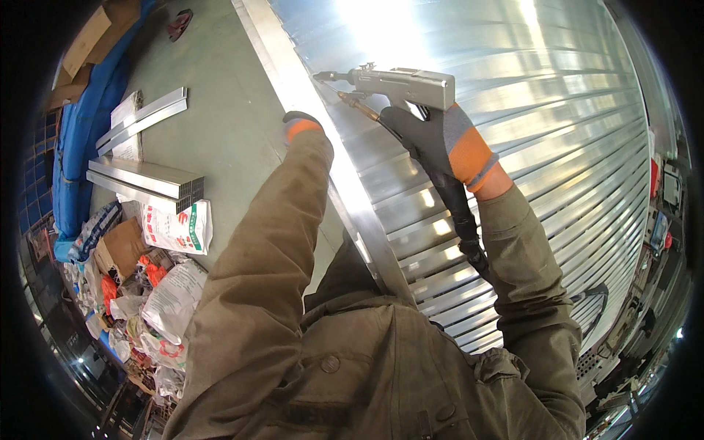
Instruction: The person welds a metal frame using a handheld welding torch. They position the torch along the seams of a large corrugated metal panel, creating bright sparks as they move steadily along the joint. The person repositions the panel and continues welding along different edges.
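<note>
My right hand (447, 143), in a black, grey and orange work glove, is wrapped round the handle of a grey handheld welding gun (422, 84). The gun's narrow nozzle (334, 75) points left, close to the inner side of a long silver metal rail (293, 77). Below the nozzle runs a thin brass-coloured guide tube (359, 105), and a black cable (453, 198) hangs from the gun along my right forearm. At the rail's outer edge rests my left hand (301, 126), gloved the same way; its fingers are mostly hidden.
Ribbed shiny metal panelling (528, 147) spreads right of the rail. On the green floor at left lie metal channel pieces (139, 172), a white printed sack (176, 227), bagged clutter (172, 301) and a long blue wrapped bundle (77, 154). Equipment (671, 183) lines the far right.
</note>
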Action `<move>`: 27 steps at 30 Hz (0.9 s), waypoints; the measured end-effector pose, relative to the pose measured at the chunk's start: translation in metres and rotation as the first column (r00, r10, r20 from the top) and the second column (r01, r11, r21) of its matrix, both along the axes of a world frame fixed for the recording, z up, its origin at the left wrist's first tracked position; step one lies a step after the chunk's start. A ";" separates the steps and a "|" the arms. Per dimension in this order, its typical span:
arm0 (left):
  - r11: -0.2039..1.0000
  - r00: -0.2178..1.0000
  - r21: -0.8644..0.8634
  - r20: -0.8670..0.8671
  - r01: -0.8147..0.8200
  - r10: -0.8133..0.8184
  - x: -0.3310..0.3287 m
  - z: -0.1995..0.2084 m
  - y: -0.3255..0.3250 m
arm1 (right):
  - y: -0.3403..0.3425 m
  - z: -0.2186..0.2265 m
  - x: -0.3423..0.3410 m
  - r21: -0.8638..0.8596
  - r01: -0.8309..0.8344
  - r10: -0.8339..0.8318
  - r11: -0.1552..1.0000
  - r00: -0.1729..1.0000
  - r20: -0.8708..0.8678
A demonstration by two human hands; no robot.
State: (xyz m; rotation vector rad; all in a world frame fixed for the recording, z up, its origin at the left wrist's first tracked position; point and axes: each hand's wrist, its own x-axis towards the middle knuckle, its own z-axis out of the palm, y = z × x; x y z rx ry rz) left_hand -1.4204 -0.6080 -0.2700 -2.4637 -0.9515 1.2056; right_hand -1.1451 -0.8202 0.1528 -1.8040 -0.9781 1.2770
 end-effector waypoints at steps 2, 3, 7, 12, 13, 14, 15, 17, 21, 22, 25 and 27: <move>0.995 0.997 0.096 0.074 -0.026 0.019 -0.008 -0.032 0.008 | 0.005 -0.010 -0.001 -0.035 -0.003 0.004 0.999 1.000 0.023; 0.990 0.994 0.125 0.099 -0.060 0.047 -0.012 -0.047 0.012 | 0.007 -0.014 -0.002 0.000 -0.008 0.008 1.000 1.000 0.021; 0.980 0.989 0.170 0.121 -0.099 0.079 -0.019 -0.081 0.018 | 0.008 -0.026 -0.003 0.034 0.003 -0.004 0.999 0.999 0.039; 0.981 0.992 0.176 0.112 -0.084 0.064 -0.014 -0.075 0.009 | 0.011 -0.035 -0.002 -0.005 0.018 -0.017 1.000 1.000 0.006; 0.981 0.992 0.177 0.111 -0.082 0.063 -0.014 -0.071 0.008 | 0.012 -0.036 -0.002 -0.001 0.015 -0.015 1.000 1.000 0.007; 0.981 0.992 0.175 0.111 -0.080 0.061 -0.012 -0.068 0.007 | 0.014 -0.038 -0.002 -0.003 0.013 -0.013 1.000 1.000 0.015; 0.981 0.992 0.176 0.112 -0.080 0.061 -0.011 -0.066 0.007 | 0.014 -0.039 -0.003 0.024 0.005 -0.006 1.000 1.000 0.022; 0.981 0.992 0.176 0.109 -0.081 0.062 -0.010 -0.062 0.005 | 0.014 -0.041 -0.003 0.030 -0.004 0.003 1.000 0.998 0.060; 0.982 0.992 0.173 0.112 -0.079 0.060 -0.010 -0.060 0.004 | 0.012 -0.042 -0.004 -0.043 -0.009 0.010 0.999 1.000 0.008; 0.982 0.992 0.173 0.111 -0.075 0.056 -0.010 -0.059 0.003 | 0.013 -0.043 -0.004 -0.051 -0.004 0.005 0.999 1.000 0.010; 0.982 0.992 0.171 0.112 -0.076 0.057 -0.010 -0.058 0.002 | 0.015 -0.047 -0.005 -0.052 -0.026 0.028 0.998 0.998 0.047; 0.983 0.992 0.170 0.110 -0.072 0.054 -0.010 -0.057 0.002 | 0.015 -0.049 -0.005 -0.044 -0.043 0.047 0.998 0.996 0.078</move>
